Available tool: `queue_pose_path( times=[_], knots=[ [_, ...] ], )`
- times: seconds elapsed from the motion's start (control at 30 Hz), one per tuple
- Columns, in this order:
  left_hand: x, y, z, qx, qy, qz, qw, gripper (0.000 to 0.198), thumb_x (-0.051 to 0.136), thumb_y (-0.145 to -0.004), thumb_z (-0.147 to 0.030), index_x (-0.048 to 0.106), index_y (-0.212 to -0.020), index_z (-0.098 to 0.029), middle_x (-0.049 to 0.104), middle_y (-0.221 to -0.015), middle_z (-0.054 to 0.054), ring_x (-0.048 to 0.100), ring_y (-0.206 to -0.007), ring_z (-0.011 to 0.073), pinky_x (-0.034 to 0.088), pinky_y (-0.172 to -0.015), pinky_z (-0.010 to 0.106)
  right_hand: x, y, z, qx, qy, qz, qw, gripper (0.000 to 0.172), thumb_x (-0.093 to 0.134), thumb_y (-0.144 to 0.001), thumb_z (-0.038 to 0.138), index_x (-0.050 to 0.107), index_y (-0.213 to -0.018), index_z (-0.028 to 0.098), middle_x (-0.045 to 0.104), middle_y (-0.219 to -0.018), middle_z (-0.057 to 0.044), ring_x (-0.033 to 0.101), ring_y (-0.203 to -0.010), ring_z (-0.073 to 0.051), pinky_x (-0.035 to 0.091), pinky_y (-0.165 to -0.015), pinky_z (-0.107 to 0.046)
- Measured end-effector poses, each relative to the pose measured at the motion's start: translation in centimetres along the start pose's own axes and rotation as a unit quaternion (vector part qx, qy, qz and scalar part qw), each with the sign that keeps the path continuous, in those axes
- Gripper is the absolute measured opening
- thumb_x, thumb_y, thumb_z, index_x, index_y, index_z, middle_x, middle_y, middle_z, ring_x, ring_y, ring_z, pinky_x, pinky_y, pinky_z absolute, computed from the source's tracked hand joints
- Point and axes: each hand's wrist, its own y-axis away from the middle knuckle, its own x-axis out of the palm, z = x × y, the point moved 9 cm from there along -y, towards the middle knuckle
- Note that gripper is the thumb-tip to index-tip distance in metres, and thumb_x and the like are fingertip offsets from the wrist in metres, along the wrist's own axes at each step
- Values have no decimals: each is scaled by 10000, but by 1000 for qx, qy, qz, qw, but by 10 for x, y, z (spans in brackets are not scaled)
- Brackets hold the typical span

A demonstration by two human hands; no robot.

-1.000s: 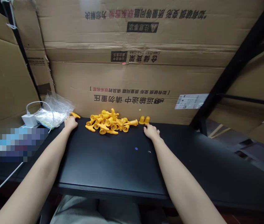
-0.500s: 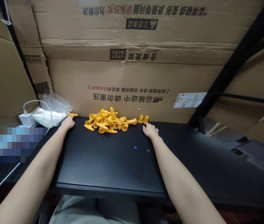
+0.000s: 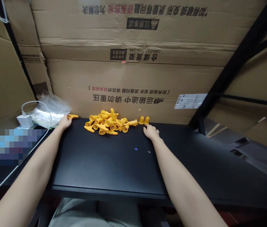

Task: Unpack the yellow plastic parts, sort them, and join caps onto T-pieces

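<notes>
My left hand [image 3: 64,123] rests at the back left of the black table, its fingertips at the left end of a yellow T-shaped handle [image 3: 73,116]; the handle lies on the table and the hand looks loose beside it. My right hand [image 3: 151,131] lies on the table with fingers loosely apart, just in front of two small yellow cone-shaped caps [image 3: 141,120] that stand upright side by side. I cannot tell whether its fingertips touch them. Between the hands is a heap of yellow flared caps and T-handles [image 3: 108,122].
Cardboard [image 3: 128,75] walls the back of the table [image 3: 110,164]. On the left are a clear plastic bag [image 3: 50,110], a white charger [image 3: 25,120] with a cable, and a blurred-out object [image 3: 16,146]. A black frame post [image 3: 228,69] rises at right.
My left hand has slid a little left, away from the yellow T-handle, which stays in place. My right hand and the two upright caps have hardly moved.
</notes>
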Motion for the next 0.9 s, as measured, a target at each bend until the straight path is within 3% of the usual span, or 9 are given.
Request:
queue_pose_path(
  times=[0.13, 0.27, 0.4, 0.47, 0.57, 0.67, 0.77, 0.9],
  knots=[
    [6, 10, -17, 38, -107, 25, 993, 329, 537, -766, -173, 569, -1093, -176, 651, -1166, 161, 608, -1099, 301, 454, -971, 430, -5, 3, 4, -5, 2, -12, 1000, 438, 368, -903, 255, 546, -1289, 154, 567, -1303, -173, 502, -1217, -315, 389, -987, -533],
    [1, 21, -39, 23, -90, -14, 996, 330, 489, -792, -149, 555, -1115, -128, 637, -1171, 199, 594, -1117, 313, 456, -960, 446, -18, 10, 23, -62, -24, -76, 995, 445, 370, -886, 207, 511, -1303, 138, 541, -1332, -165, 501, -1221, -298, 406, -993, -470],
    [-1, 32, -81, 42, 12, -48, 998, 318, 507, -757, -113, 557, -1071, -138, 613, -1216, 167, 552, -1182, 280, 417, -1023, 418, -17, 15, 50, -151, -84, -87, 981, 527, 393, -841, 150, 447, -1365, 158, 489, -1406, -118, 446, -1294, -245, 367, -1058, -405],
    [-1, 38, -97, 11, 116, -63, 991, 300, 504, -747, -101, 553, -1038, -154, 636, -1168, 132, 587, -1128, 235, 447, -998, 380, -12, 15, 58, -173, -120, -73, 975, 580, 428, -815, 151, 415, -1395, 164, 467, -1431, -103, 431, -1313, -226, 348, -1083, -382],
    [6, 51, -108, -83, 298, -51, 950, 263, 487, -765, -137, 534, -1022, -167, 657, -1104, 106, 625, -1049, 197, 529, -850, 333, -6, 12, 59, -157, -194, -51, 967, 558, 452, -835, 217, 423, -1391, 176, 495, -1408, -94, 484, -1270, -207, 374, -1067, -351],
    [15, 69, -122, -114, 410, -6, 905, 245, 490, -763, -163, 527, -1004, -185, 670, -1073, 87, 648, -992, 196, 553, -711, 301, -7, 9, 54, -118, -254, -58, 958, 458, 429, -887, 293, 496, -1319, 157, 588, -1292, -108, 563, -1168, -204, 415, -1025, -345],
    [15, 88, -131, -104, 429, 3, 897, 225, 488, -760, -148, 523, -978, -186, 671, -1067, 81, 654, -961, 187, 543, -678, 279, -10, 7, 55, -95, -297, -67, 948, 405, 440, -896, 316, 554, -1240, 135, 638, -1178, -127, 621, -1034, -216, 469, -953, -356],
    [11, 104, -139, -64, 380, -15, 923, 212, 472, -765, -109, 530, -956, -181, 670, -999, 71, 644, -946, 174, 535, -760, 298, -21, 6, 69, -96, -380, -87, 916, 409, 499, -870, 361, 570, -1195, 123, 630, -1154, -142, 628, -966, -217, 514, -858, -348]
  ],
)
